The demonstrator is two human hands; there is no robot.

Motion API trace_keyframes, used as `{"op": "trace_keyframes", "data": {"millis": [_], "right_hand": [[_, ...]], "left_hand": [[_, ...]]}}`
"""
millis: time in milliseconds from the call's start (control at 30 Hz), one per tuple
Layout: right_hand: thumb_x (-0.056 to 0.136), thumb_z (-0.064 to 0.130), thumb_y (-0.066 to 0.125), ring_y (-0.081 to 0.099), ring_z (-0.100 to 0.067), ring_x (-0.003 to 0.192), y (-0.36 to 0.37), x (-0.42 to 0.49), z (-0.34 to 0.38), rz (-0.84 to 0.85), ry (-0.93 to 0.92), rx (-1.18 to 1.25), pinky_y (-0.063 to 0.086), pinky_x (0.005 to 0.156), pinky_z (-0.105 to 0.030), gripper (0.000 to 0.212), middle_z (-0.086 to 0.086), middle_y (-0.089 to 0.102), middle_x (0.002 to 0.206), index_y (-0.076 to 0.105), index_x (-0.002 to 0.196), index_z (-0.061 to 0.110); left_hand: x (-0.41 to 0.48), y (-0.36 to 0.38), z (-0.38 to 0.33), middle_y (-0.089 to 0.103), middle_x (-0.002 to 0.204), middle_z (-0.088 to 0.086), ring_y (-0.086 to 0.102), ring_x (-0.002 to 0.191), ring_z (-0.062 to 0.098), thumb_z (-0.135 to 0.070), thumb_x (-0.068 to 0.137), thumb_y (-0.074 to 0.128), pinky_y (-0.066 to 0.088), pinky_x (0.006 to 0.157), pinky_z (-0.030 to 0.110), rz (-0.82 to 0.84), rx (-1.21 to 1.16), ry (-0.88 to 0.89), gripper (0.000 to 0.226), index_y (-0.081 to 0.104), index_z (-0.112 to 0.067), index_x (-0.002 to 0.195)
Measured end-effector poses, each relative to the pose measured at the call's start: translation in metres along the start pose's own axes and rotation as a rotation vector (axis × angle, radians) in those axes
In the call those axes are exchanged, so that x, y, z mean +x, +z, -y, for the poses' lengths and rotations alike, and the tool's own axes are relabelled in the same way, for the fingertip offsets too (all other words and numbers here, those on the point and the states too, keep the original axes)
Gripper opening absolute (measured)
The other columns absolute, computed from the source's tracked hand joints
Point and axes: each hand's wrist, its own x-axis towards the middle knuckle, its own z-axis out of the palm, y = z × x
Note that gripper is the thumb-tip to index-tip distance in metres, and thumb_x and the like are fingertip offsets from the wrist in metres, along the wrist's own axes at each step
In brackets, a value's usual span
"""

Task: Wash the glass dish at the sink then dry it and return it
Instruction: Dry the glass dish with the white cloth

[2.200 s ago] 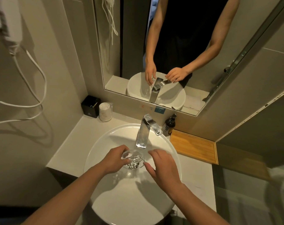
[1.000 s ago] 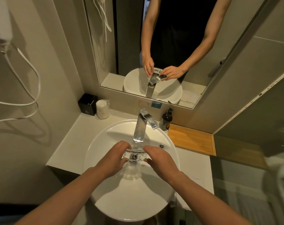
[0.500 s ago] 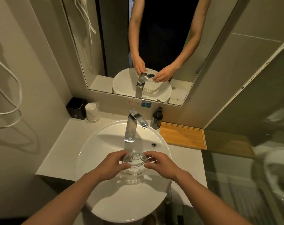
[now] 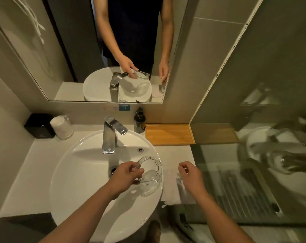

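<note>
your left hand [image 4: 127,174] pinches the rim of the glass dish [image 4: 149,174] between thumb and fingers, and the dish hangs tilted over the right part of the sink [image 4: 78,172], close to its edge. your right hand [image 4: 190,172] is off the dish, held over the counter [image 4: 173,155] with the fingers loosely curled and nothing in them.

the risk is that one-handed pinch: the glass is likely wet and slick, so it could slide out and strike the basin or clip its rim, which could chip it. swinging it right without a second hand under it would make that worse. the faucet [image 4: 110,135] stands just behind the dish, so lifting forward could knock glass on metal.

for room, the counter to the right is narrow and ends at a glass partition [image 4: 236,172]. the wooden tray [image 4: 169,134] by the soap bottle [image 4: 139,122] looks bare. the left counter is more open, with a black box [image 4: 39,126] and wrapped cups [image 4: 62,128] at the back.
</note>
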Motion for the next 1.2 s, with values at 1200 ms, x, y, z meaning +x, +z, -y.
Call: {"op": "trace_keyframes", "data": {"millis": [1200], "right_hand": [[0.097,0.037,0.063,0.055,0.0,0.101,-0.036,-0.06,0.037,-0.014,-0.3,-0.078,0.049,0.08,-0.02,0.043,0.016,0.061,0.103,0.054,0.139,0.031]], "left_hand": [[0.005,0.084,-0.031,0.072,0.094,0.03,0.071,0.088,0.038,-0.022,0.094,0.068,0.056,0.093,0.053,0.086,-0.396,-0.162,0.026,0.066,0.004,0.094]]}}
